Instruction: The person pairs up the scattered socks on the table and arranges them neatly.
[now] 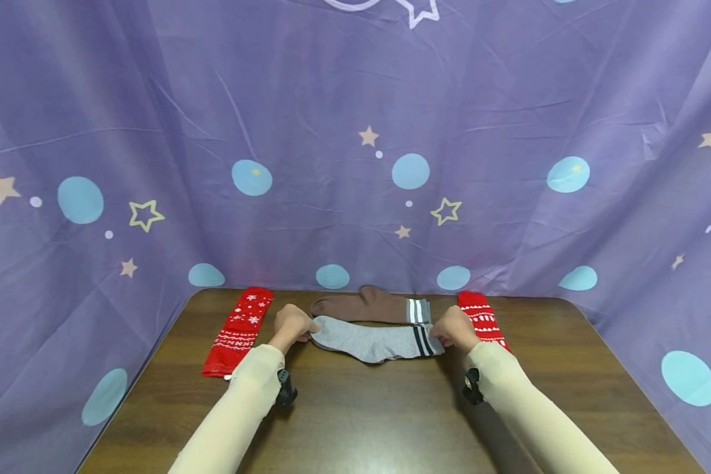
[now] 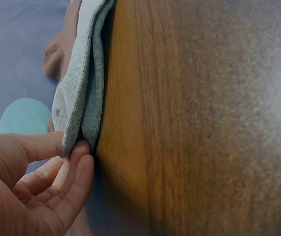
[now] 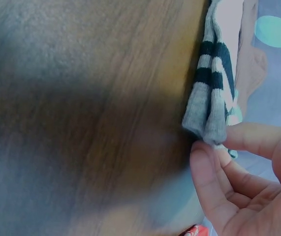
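Observation:
Two grey socks (image 1: 370,341) with black stripes lie one on the other across the table, just in front of brown socks (image 1: 361,306) with white stripes. At the toe end, my left hand (image 1: 293,324) pinches the upper grey sock (image 2: 74,93) between thumb and fingers; fingertips touch the lower layer too. My right hand (image 1: 455,328) holds the striped cuff end (image 3: 214,115), thumb on one side and fingers on the other.
A red sock (image 1: 239,329) with snowflakes lies to the left, beyond my left hand. Another red patterned sock (image 1: 482,319) lies partly behind my right wrist. The wooden table (image 1: 355,421) meets a purple curtain (image 1: 332,131) at the back.

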Tool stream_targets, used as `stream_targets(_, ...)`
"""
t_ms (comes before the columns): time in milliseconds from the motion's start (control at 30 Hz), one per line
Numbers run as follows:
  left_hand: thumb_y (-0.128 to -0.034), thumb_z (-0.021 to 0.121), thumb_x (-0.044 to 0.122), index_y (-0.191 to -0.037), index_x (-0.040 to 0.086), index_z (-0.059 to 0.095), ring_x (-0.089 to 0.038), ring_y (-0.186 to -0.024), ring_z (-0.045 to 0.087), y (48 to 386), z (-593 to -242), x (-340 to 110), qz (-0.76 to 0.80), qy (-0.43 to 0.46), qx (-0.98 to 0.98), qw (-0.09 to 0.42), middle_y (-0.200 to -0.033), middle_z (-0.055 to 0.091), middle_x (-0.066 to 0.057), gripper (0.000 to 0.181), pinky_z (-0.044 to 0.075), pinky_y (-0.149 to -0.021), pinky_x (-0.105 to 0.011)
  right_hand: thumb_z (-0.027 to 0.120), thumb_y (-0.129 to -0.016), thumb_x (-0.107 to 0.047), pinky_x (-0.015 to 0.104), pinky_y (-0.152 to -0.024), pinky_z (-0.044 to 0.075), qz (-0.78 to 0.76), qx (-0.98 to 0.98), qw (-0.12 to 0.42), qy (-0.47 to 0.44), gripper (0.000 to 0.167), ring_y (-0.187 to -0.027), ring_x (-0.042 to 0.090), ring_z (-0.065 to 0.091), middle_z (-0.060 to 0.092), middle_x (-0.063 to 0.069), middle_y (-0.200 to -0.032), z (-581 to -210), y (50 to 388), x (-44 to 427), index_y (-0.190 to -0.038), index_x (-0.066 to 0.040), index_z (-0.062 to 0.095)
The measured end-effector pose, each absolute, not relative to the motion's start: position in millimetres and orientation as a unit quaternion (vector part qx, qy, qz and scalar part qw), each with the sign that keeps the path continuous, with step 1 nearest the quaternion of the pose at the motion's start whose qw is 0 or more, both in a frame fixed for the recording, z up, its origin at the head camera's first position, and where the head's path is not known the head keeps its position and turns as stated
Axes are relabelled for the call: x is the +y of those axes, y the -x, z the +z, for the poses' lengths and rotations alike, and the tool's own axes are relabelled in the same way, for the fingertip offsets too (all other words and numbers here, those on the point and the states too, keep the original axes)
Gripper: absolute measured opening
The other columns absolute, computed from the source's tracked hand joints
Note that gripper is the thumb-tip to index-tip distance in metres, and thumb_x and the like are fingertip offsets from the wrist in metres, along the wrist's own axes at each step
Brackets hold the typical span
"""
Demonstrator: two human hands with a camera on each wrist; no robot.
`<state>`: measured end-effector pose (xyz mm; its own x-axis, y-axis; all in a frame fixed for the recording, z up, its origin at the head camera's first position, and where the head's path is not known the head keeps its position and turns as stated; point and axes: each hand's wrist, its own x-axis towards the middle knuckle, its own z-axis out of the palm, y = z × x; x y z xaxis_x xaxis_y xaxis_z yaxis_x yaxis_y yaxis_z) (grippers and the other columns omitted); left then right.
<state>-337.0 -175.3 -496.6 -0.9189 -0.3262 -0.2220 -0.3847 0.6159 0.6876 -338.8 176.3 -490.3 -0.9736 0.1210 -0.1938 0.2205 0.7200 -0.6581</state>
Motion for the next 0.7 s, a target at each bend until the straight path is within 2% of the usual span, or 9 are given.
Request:
stream_targets(300,-0.0725,0.090,0.007,-0.075,0.000,0.068,-0.010,-0.040,0.057,337.9,-496.3,-176.2,0.427,0.196,0.882,0.044,-0.052,0.060,-0.003,0.023,0.058,-0.048,-0.026,0.078,-0.071,0.001,0.033,-0.055,0.062,-0.408,0.902,0.094,-0.105,0.014,-0.051,0.017,0.065,0.067,0.012,-0.060,-490.0,339.6,178.5,-0.071,0.003,0.064)
stream_targets(500,-0.0729,0.087,0.003,-0.074,-0.001,0.067,-0.011,-0.042,0.057,334.9,-494.1,-177.2,0.460,0.190,0.866,0.045,-0.054,0.059,-0.003,0.021,0.059,-0.049,-0.027,0.078,-0.077,0.003,0.037,-0.060,0.064,-0.447,0.884,0.092,-0.097,0.013,-0.055,0.017,0.064,0.070,0.013,-0.068,-489.8,337.9,179.7,-0.084,0.013,0.071)
stream_targets(700,-0.0759,0.083,-0.001,-0.074,0.000,0.063,-0.012,-0.047,0.057,332.3,-493.5,-179.3,0.502,0.192,0.841,0.060,-0.059,0.058,-0.003,0.020,0.059,-0.051,-0.027,0.076,-0.080,0.004,0.037,-0.062,0.064,-0.480,0.866,0.103,-0.096,0.016,-0.058,0.016,0.063,0.066,0.008,-0.069,-493.0,336.6,181.2,-0.091,0.015,0.071)
